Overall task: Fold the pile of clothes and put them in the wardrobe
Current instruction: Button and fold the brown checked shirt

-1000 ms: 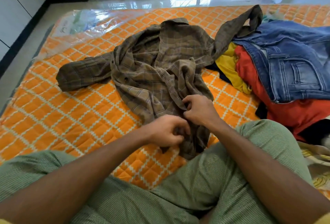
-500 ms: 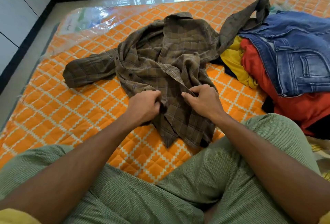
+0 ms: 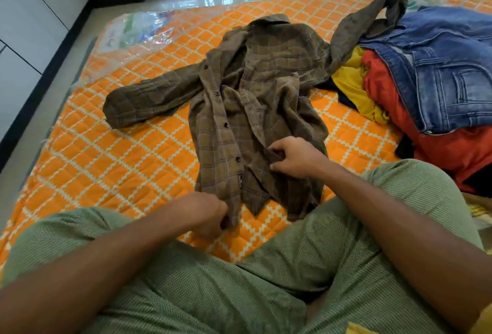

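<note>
The left hand point(image 3: 206, 209) is fisted on the hem of the brown plaid shirt point(image 3: 255, 110). The right hand point(image 3: 295, 158) pinches its crumpled front panel. The soft woven shirt sprawls across the quilted orange mattress point(image 3: 119, 163), near its front edge.

Orange quilted mattress point(image 3: 127, 163) (shirt point(image 3: 255, 99), clothes pile point(image 3: 431, 88))

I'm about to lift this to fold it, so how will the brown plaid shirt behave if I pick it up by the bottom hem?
The brown plaid shirt is probably floppy: it lies rumpled on the orange quilted mattress. Its sleeves would likely dangle, and one is draped over the denim jeans, so it may drag them. It seems light, since the left hand and right hand grip only bunched edges.
</note>
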